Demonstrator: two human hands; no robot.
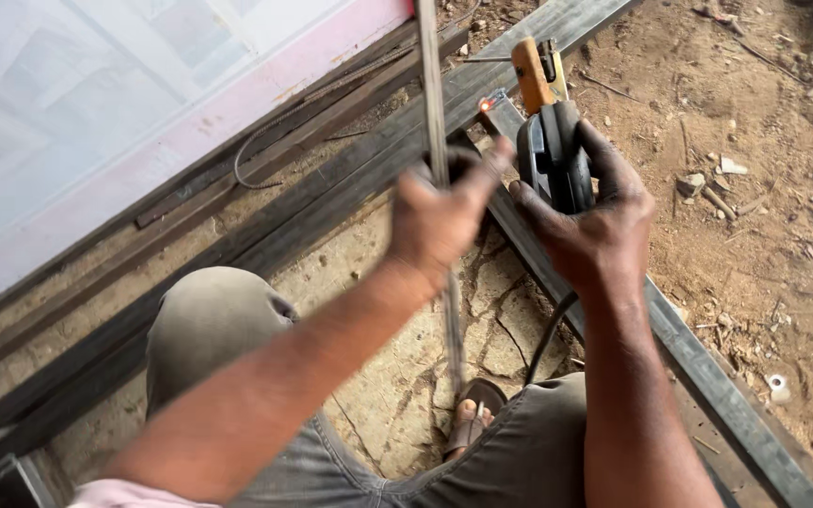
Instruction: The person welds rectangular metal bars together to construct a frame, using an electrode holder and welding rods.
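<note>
**Q:** Head view, looking straight down at someone crouched over a steel frame. What's each hand actually doing?

**A:** Left hand (439, 221) is wrapped in a fist around a thin metal rod (432, 94). The rod runs from the top edge of the shot, through the fist, and on down toward the sandalled foot (470, 420) at the bottom. Fingers curled tight, thumb (491, 162) poking out to the right, toward the other hand.

**Q:** And the right?

**A:** Right hand (595, 221) is closed around the black grip of a welding electrode holder (549, 141). The orange part of the holder sticks up past the fingers, and a dark cable (546, 343) drops out below the wrist. Both hands sit close together, nearly touching at the thumb.

**Q:** Where's the frame in all this?

**A:** Two dark steel tubes meet in a corner right under the hands. The long tube (265, 230) runs diagonally from lower left to upper right, the second tube (708, 372) heads off to the lower right. There's a small glowing red spot (486, 104) on the metal just left of the holder's tip, above the left hand.

**Q:** Anything else around?

**A:** Cracked concrete (510, 320) inside the corner, loose dirt with stone bits (755, 169) to the right, and a pale pinkish panel (96, 113) along the upper left. The person's knees in grey trousers (204, 325) fill the bottom.
</note>
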